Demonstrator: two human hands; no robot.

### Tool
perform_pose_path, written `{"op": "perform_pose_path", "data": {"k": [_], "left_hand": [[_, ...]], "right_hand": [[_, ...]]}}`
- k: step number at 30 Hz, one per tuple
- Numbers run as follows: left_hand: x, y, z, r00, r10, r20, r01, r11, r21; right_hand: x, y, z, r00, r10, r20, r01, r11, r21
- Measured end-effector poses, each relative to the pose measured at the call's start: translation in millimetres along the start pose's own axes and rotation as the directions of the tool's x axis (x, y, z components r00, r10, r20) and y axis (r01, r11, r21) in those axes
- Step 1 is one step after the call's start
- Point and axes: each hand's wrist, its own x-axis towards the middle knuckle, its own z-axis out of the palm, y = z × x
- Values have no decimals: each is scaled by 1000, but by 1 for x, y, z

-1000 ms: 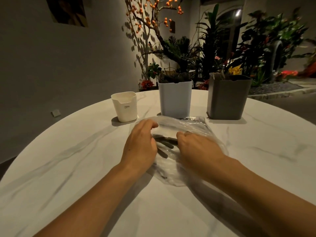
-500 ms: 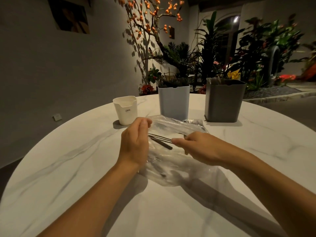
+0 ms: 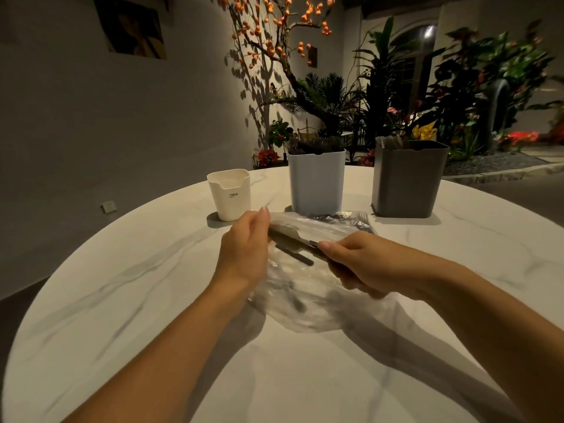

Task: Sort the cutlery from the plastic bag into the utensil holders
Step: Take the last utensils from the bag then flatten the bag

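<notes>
We hold the limp, slippery plastic bag with our left hand; right hand fingers grip stiff cutlery by its handle

Left hand bare, no rings; right hand bare; both forearms uncovered; short nails

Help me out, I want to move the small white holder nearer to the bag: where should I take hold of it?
Wrap a hand around the plain side walls of the white holder, about mid-height, coming in from its left. It stands upright and tapers downward, so a side grip should hold. Its left side is open table; the left hand and plastic bag crowd its near right.
</notes>
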Motion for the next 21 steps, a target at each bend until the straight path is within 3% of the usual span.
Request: {"op": "perform_pose_path", "data": {"k": [2, 3, 4, 8, 15, 21], "left_hand": [[3, 8, -3, 980, -150, 130, 191, 887, -420], [4, 10, -5, 969, -158, 192, 239, 800, -550], [4, 12, -7, 963, -121, 242, 244, 776, -581], [-7, 15, 3, 930, 4, 368, 202, 831, -518], [-8, 19, 4, 920, 34, 391, 211, 796, -567], [-11, 23, 5, 921, 120, 371, 115, 826, -552]], "right_hand": [[2, 0, -2, 998, -45, 33, 37, 978, 205], [3, 0, -2, 997, -69, 33, 57, 957, 285], [5, 1, -1, 996, -89, 31, 73, 938, 337], [9, 4, 10, 985, -166, 44, 143, 934, 328], [16, 10, 19, 964, -257, -68, 265, 939, 218], [16, 9, 22, 946, -308, -101, 318, 942, 106]]}}
